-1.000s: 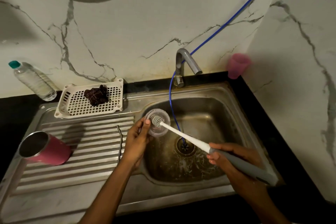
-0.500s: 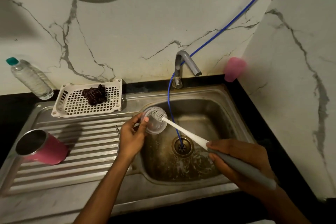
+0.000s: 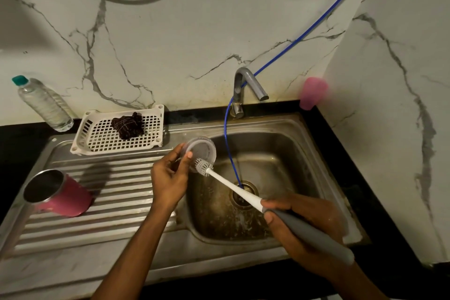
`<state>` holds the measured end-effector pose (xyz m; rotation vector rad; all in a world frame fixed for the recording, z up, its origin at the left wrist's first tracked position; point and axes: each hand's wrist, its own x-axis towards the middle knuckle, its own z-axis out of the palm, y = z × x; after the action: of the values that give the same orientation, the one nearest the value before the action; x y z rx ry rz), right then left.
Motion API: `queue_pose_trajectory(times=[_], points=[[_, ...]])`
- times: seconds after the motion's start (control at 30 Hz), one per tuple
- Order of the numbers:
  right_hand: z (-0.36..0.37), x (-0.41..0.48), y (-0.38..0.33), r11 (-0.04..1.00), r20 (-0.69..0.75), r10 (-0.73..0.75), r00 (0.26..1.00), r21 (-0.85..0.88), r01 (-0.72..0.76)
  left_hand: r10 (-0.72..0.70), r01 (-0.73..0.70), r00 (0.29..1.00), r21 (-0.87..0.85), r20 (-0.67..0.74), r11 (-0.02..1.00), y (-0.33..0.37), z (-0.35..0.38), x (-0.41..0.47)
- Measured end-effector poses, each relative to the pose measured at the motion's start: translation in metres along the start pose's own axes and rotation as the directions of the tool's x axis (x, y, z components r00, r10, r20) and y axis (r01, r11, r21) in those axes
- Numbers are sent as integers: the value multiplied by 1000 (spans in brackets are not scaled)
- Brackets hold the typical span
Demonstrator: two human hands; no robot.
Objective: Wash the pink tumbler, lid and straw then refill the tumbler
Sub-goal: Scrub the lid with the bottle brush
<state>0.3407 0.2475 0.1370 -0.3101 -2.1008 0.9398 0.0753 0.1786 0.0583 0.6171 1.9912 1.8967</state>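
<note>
Lid (image 3: 203, 150) is held over the back-left corner of the sink (image 3: 280, 143), pinched at its rim by the left hand (image 3: 170, 178) (thumb on the near edge). Right hand (image 3: 304, 224) has its grip wrapped round the grey handle of the brush (image 3: 233, 189), bristles touching the lid's lower edge. Blue hose (image 3: 227, 143) drops from the tap (image 3: 246, 83) into the drain just right of the lid, w/ the brush shaft crossing in front. White basket (image 3: 97, 139) w/ dark cloth (image 3: 127, 125) sits just behind-left of the lid. Pink tumbler (image 3: 60, 195) sits on the drainboard (image 3: 117, 192), well left of both hands. Bottle (image 3: 46, 105) at back left of the tabletop (image 3: 19, 143), pink cup (image 3: 311, 92) at back right. Basin's right half lies open.
</note>
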Motion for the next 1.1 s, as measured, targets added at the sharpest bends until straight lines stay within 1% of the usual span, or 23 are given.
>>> queue_pose_trajectory(times=[0.03,0.07,0.1,0.13,0.2,0.27,0.3,0.33,0.37,0.43,0.47,0.57,0.63,0.7,0.77,0.83,0.87,0.9,1.0,1.1], points=[[-3,-2,0,991,-15,81,997,112,-79,14,-14,1000,22,6,1000,5,0,-2],[-13,9,7,992,11,83,996,93,-84,28,-29,1000,56,9,998,4,1,-2],[-14,8,11,993,15,49,999,105,-50,45,-46,999,79,8,996,5,1,-3],[-15,1,14,999,40,13,999,48,-15,68,-68,998,81,12,994,4,1,-3],[-19,-1,23,999,111,-3,994,-31,6,90,-89,996,98,-4,991,3,2,-1],[-19,-6,25,994,185,45,982,-109,-25,98,-96,995,107,-12,990,3,4,2],[-15,-12,26,995,190,70,979,-82,-56,100,-98,995,116,-14,988,4,6,3],[-10,-16,22,998,161,61,985,-26,-57,108,-105,994,120,-17,987,3,9,3],[-4,-19,17,998,88,49,995,43,-53,110,-107,994,120,-21,987,4,11,1],[3,-17,10,989,-80,84,993,132,-73,92,-88,995,70,-48,994,6,15,-2],[4,-13,8,985,-123,102,987,154,-83,66,-64,996,33,-55,997,5,15,-1],[3,-11,7,972,-158,168,973,192,-137,6,-8,999,-31,-46,999,5,17,2],[-1,-9,6,985,-118,119,986,143,-101,5,-6,999,-20,-47,1000,7,18,2],[-10,-7,9,1000,-18,-17,1000,-23,17,14,-15,998,-1,-60,1000,7,21,2],[-20,-3,15,972,86,-132,988,-184,146,10,-10,996,9,-87,1000,6,22,3],[-24,-4,18,942,114,-186,976,-263,210,1,-2,995,-10,-95,1000,7,24,6],[-22,-5,17,944,92,-188,978,-257,206,3,-4,996,-19,-91,1000,8,26,7],[-19,-7,14,960,44,-166,985,-220,171,7,-9,996,-22,-87,1000,10,29,6],[-11,-6,4,1000,-125,5,992,4,-4,3,-9,997,-78,-73,997,13,41,-2],[-8,-2,-4,972,-182,210,961,141,-185,-55,45,997,-153,-59,987,11,46,-6]])
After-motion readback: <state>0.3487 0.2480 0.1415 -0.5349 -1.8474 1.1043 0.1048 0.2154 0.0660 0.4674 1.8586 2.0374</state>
